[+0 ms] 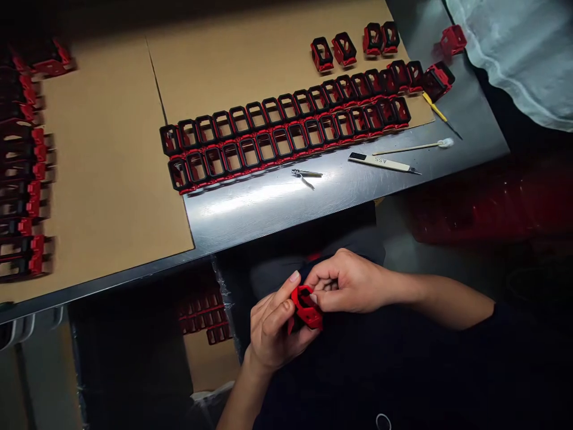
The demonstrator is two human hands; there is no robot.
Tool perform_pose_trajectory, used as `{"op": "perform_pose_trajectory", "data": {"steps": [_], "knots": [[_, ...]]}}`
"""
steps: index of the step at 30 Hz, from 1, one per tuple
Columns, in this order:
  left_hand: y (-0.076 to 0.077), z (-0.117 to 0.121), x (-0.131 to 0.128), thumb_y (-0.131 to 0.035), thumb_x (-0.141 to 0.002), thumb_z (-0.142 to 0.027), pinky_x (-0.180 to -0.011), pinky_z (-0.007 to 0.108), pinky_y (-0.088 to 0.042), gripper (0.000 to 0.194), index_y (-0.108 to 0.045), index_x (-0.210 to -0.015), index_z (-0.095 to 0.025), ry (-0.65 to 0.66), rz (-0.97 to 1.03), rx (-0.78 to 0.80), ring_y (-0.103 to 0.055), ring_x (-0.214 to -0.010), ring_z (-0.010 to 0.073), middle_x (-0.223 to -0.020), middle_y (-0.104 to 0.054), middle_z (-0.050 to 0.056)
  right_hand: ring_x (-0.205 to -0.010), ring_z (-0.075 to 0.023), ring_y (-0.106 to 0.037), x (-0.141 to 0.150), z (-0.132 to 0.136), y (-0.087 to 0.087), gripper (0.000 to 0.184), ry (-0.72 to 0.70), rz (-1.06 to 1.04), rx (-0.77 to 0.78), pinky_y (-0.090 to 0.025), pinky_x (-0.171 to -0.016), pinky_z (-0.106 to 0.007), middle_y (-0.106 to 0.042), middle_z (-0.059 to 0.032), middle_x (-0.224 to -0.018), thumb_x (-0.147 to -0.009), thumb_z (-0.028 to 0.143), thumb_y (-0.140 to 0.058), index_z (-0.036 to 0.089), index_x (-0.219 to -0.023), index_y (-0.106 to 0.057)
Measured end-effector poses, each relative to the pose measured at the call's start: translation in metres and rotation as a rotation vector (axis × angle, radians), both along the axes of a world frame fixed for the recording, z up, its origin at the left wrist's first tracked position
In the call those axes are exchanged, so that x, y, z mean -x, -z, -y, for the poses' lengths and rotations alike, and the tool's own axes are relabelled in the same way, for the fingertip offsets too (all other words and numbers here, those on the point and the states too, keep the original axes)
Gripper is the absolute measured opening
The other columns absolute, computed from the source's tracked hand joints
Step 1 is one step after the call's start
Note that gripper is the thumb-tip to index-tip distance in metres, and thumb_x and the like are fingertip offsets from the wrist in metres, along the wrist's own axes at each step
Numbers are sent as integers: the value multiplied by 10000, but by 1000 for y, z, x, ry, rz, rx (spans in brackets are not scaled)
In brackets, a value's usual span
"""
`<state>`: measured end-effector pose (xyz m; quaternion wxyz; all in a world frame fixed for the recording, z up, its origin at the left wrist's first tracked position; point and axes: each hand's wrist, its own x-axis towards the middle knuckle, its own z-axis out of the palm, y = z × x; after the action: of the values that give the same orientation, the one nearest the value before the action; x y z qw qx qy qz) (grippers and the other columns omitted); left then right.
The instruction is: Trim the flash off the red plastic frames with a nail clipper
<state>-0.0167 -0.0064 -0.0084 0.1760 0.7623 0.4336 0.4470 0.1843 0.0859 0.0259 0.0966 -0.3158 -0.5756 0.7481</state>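
Over my lap, my left hand (275,331) is wrapped round a small red plastic housing (308,313) with a dark opening in its upper end. My right hand (351,283) comes in from the right, its thumb and forefinger pinched at the rim of that opening. Whether something small sits between those fingertips is hidden. Beyond my hands, two long rows of black-and-red housings (282,143) stand side by side along the table edge.
Small nippers (307,174), a craft knife (380,162), a cotton-tipped stick (407,147) and a yellow-handled tool (433,106) lie on the metal tabletop (242,206). Cardboard (111,167) covers much of it. More housings (36,197) line the left. A whitish plastic sheet (519,60) hangs at right.
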Motion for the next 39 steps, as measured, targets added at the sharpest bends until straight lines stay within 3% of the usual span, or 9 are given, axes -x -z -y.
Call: {"op": "perform_pose_trajectory", "data": {"steps": [7, 13, 17, 23, 32, 39], "knots": [[-1, 1, 2, -824, -815, -218, -704, 306, -650, 836, -362, -1511, -209, 9, -20, 2, -749, -1080, 254, -1434, -582, 228, -553, -35, -526, -5, -7, 0, 215, -85, -59, 87, -374, -507, -99, -672, 19, -690, -842, 217, -633, 77, -967, -736], [-3, 1, 2, -838, -783, -174, -624, 267, -603, 873, -358, -1512, -208, 8, -65, -14, -788, -901, 221, -1392, -614, 240, -618, -75, -623, 3, -5, -4, 119, -42, 59, 47, -410, -541, -116, -706, 1, -715, -812, 177, -661, 96, -863, -732], [-4, 2, 3, -829, -791, -166, -633, 273, -599, 868, -352, -1515, -205, 14, -73, -12, -786, -908, 219, -1396, -610, 239, -617, -76, -628, 3, -4, -5, 109, -44, 64, 44, -405, -532, -115, -709, 3, -719, -806, 171, -670, 98, -859, -732], [-6, 1, 3, -815, -814, -187, -648, 271, -607, 853, -339, -1522, -192, 29, -57, -12, -785, -926, 223, -1410, -600, 243, -550, -36, -522, -6, -9, -2, 169, -111, -34, 126, -371, -510, -104, -647, 31, -664, -834, 184, -639, 88, -936, -734], [-10, 0, 5, -833, -793, -185, -614, 264, -598, 871, -343, -1511, -232, 7, -134, -13, -790, -817, 200, -1381, -620, 233, -607, -71, -605, 3, -6, -5, 145, -57, 61, 77, -401, -525, -117, -698, -2, -711, -805, 211, -672, 94, -857, -739], [-8, 1, 4, -838, -799, -185, -623, 274, -592, 944, -283, -1563, -225, 39, -82, -16, -789, -851, 211, -1417, -577, 258, -590, -68, -582, -8, -13, -1, 273, -169, -64, 170, -414, -548, -127, -675, -2, -693, -848, 218, -609, 76, -1032, -751]]}}
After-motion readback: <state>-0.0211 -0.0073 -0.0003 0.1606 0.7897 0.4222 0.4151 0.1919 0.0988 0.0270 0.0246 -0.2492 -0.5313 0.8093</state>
